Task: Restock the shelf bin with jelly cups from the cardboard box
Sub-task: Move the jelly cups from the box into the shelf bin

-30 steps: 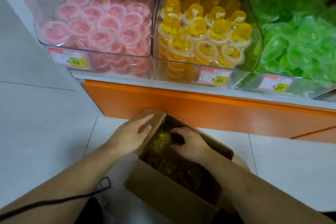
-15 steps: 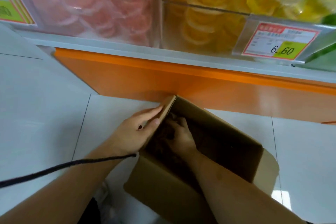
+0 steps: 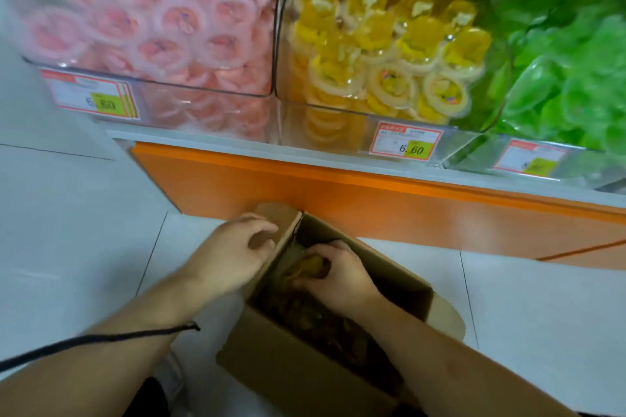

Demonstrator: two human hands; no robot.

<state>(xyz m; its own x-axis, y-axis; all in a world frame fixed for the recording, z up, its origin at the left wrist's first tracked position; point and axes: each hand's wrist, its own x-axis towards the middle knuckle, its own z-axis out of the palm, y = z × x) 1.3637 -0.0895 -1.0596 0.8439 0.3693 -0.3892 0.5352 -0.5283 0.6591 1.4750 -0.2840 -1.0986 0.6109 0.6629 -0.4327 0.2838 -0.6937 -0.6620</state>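
An open cardboard box (image 3: pixel 288 369) stands on the white floor below the shelf, with dim yellow jelly cups (image 3: pixel 325 325) piled inside. My right hand (image 3: pixel 342 276) is down in the box, fingers curled round a yellow jelly cup (image 3: pixel 310 266). My left hand (image 3: pixel 233 254) sits at the box's left flap with fingers loosely curled, holding nothing that I can see. Above, a clear shelf bin (image 3: pixel 342 108) holds yellow jelly cups (image 3: pixel 389 41).
A clear bin of pink cups (image 3: pixel 152 30) stands left of the yellow one, and a bin of green cups (image 3: pixel 569 54) right of it. Price tags (image 3: pixel 404 144) hang on the bin fronts. An orange shelf base (image 3: pixel 372 200) runs behind the box. A black cord (image 3: pixel 98 340) crosses my left forearm.
The view has tilted back up, so the bins show again. My right hand has closed on a yellow cup inside the box. My left fingers have curled off the flap edge.
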